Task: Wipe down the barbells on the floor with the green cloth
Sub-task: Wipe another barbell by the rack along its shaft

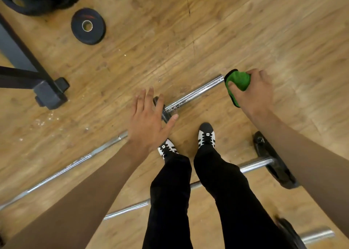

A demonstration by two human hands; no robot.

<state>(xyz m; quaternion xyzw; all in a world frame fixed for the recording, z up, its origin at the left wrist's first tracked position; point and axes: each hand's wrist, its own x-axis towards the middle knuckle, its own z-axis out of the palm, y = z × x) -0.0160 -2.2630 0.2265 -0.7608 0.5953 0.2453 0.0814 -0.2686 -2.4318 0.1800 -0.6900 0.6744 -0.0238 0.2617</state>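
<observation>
The right hand (253, 92) grips the bunched green cloth (238, 80) around the chrome steel barbell (194, 93) tip. The left hand (149, 120) spreads open-fingered over its black collar (164, 114). Unsteadied, the barbell could roll, shedding the cloth.
</observation>
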